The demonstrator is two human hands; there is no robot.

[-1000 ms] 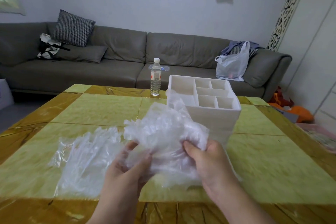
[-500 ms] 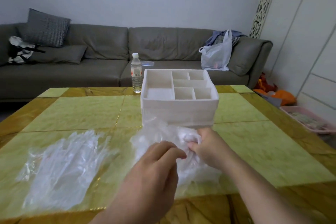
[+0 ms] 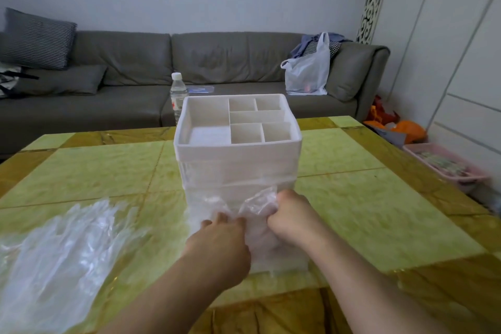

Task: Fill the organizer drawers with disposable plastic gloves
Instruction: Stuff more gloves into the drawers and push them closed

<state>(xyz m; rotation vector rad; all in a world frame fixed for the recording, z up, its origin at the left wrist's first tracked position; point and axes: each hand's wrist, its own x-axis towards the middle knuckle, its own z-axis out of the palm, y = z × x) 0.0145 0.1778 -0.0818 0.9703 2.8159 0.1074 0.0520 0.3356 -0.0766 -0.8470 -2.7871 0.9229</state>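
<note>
Gloves (image 3: 254, 214), a crumpled clear wad of them, are bunched right up against the lower front of the white organizer (image 3: 238, 149), and both hands are on them. The right hand (image 3: 291, 218) has its fingers curled into the plastic, gripping a fistful at the right side of the wad. The left hand (image 3: 221, 241) comes in from the left with its fingertips (image 3: 217, 218) curled onto the same bundle, pinching it; how far those fingers wrap round is hidden by the back of the hand. The two hands sit just beside each other, with plastic between them. Whether a drawer is pulled out behind the wad, I cannot tell; the film blurs the organizer's lower front.

The organizer stands upright near the middle of the green-and-gold table (image 3: 366, 211), its top tray split into one large compartment on the left and smaller ones on the right. A loose pile of gloves (image 3: 62, 249) lies spread flat on the table well to the left, apart from the hands. Behind the organizer stands a water bottle (image 3: 178, 95), close to its back-left corner. Beyond the table runs a grey sofa (image 3: 217, 62) carrying a striped cushion (image 3: 35, 38) at the left and a white plastic bag (image 3: 309, 70) at the right.
</note>
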